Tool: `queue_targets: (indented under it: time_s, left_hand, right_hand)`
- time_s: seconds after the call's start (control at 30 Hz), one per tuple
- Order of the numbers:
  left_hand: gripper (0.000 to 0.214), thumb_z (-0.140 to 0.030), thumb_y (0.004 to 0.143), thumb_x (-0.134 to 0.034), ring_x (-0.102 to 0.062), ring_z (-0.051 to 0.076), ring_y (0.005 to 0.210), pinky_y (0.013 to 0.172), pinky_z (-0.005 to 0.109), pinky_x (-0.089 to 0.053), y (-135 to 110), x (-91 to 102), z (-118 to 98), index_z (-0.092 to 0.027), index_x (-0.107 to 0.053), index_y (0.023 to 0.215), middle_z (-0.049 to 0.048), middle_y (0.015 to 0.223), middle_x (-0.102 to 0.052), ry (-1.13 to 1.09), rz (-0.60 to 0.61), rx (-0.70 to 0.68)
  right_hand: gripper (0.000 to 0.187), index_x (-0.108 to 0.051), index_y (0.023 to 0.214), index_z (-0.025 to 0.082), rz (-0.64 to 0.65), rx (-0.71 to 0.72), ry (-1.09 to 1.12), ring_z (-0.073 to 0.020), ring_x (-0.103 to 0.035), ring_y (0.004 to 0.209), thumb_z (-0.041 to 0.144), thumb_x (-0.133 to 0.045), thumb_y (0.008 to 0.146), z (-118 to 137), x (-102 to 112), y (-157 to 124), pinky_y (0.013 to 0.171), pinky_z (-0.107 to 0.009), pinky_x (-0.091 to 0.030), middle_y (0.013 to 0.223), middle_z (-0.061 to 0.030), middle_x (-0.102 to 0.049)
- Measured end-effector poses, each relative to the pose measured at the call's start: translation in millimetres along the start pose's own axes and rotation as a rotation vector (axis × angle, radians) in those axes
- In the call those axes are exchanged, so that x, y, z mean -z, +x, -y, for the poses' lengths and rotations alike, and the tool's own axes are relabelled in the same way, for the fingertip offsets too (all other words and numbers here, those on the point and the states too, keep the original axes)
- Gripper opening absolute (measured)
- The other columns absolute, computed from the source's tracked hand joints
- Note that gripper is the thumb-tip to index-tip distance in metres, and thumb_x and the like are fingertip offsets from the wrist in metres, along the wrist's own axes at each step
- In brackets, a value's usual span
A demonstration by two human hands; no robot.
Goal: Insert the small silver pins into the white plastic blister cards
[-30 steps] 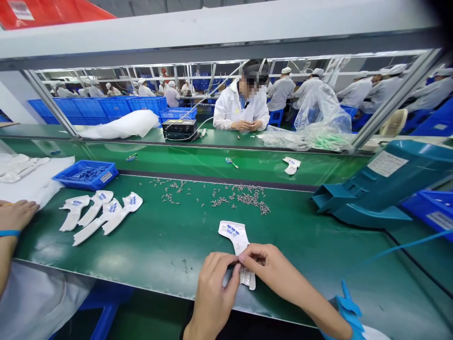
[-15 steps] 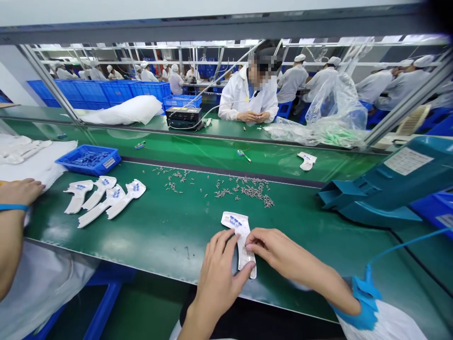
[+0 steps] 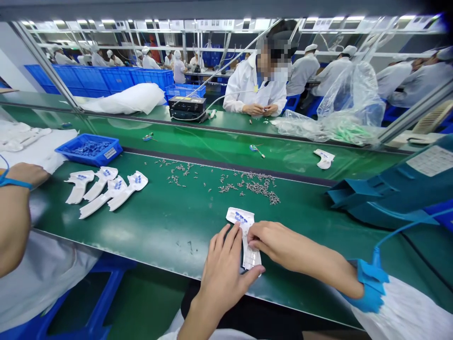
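Observation:
A white plastic housing half (image 3: pixel 252 257), shaped like a bent handle with small blue pieces in its wide end, lies on the green work surface in front of me. My left hand (image 3: pixel 226 269) steadies it, fingers along its left edge and thumb across the near end. Over the middle of the handle, my right hand (image 3: pixel 267 238) is closed, with thumb and fingertips pinched against the inside. Whatever is between those fingertips is hidden. Beyond the housing half lie many small metal screws (image 3: pixel 262 186) in a loose spread.
Several similar white housing halves (image 3: pixel 115 186) lie at left beside a blue tray (image 3: pixel 113 150) of small blue parts. A neighbour's arm (image 3: pixel 16 208) enters at far left. A teal machine-like holder (image 3: pixel 385 189) stands at right. A co-worker (image 3: pixel 260 89) sits opposite.
The camera view has shifted slightly. My left thumb has come across the near end of the housing half. My right fingers remain pinched at its middle, curled a little more.

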State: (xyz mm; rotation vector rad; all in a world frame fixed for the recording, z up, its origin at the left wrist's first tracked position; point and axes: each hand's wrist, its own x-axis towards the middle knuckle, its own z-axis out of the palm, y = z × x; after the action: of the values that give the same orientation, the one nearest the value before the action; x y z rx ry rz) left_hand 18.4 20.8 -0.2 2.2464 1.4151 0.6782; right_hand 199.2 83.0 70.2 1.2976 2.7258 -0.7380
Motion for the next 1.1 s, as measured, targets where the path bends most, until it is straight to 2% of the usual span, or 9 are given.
queue_targets:
  time_s: [0.1, 0.37, 0.6, 0.83, 1.1]
  left_hand:
    - [0.072, -0.057, 0.089, -0.062, -0.038, 0.036, 0.142, 0.11, 0.056, -0.038, 0.6, -0.4, -0.1, -0.018, -0.042, 0.146, 0.0141, 0.154, -0.042, 0.0, 0.004, -0.002]
    - [0.07, -0.055, 0.09, -0.062, -0.036, 0.035, 0.142, 0.111, 0.054, -0.037, 0.8, -2.1, 0.8, -0.018, -0.042, 0.146, 0.0127, 0.156, -0.04, 0.012, 0.006, -0.006]
    - [0.071, -0.055, 0.089, -0.063, -0.036, 0.035, 0.143, 0.111, 0.055, -0.037, 0.9, -0.6, -0.1, -0.017, -0.042, 0.146, 0.0131, 0.156, -0.039, 0.016, 0.027, 0.003]
    - [0.07, -0.054, 0.089, -0.063, -0.037, 0.035, 0.142, 0.111, 0.055, -0.037, 0.8, -2.6, 1.4, -0.02, -0.042, 0.146, 0.0127, 0.155, -0.041, 0.005, -0.006, -0.011]
    - [0.072, -0.055, 0.09, -0.061, -0.036, 0.035, 0.142, 0.112, 0.054, -0.035, 1.2, -0.4, 0.1, -0.017, -0.041, 0.147, 0.0119, 0.157, -0.038, 0.003, 0.036, 0.005]
  right_hand:
    - [0.024, -0.058, 0.079, 0.02, 0.022, -0.036, 0.023, -0.0191, -0.06, 0.073, 0.019, -0.045, 0.099, -0.3, 0.7, -0.6, 0.063, -0.029, -0.037, 0.081, -0.0043, -0.066]
    - [0.026, -0.058, 0.084, 0.019, 0.065, -0.023, 0.02, -0.02, -0.059, 0.077, 0.025, -0.04, 0.102, 1.3, -1.5, 0.3, 0.068, -0.031, -0.041, 0.088, -0.006, -0.066]
    - [0.023, -0.058, 0.085, 0.019, -0.043, -0.018, -0.057, -0.0205, -0.061, 0.076, 0.022, -0.042, 0.101, -3.8, -8.0, 2.2, 0.066, -0.03, -0.04, 0.087, -0.0067, -0.067]
    - [0.028, -0.056, 0.077, 0.02, -0.012, -0.016, -0.034, -0.0179, -0.059, 0.068, 0.024, -0.042, 0.101, 2.8, -2.5, 0.6, 0.062, -0.029, -0.039, 0.079, -0.0042, -0.065]
    - [0.022, -0.057, 0.082, 0.019, -0.022, -0.013, -0.109, -0.02, -0.06, 0.075, 0.018, -0.044, 0.1, 4.2, -8.4, 3.7, 0.064, -0.03, -0.039, 0.087, -0.0069, -0.067]
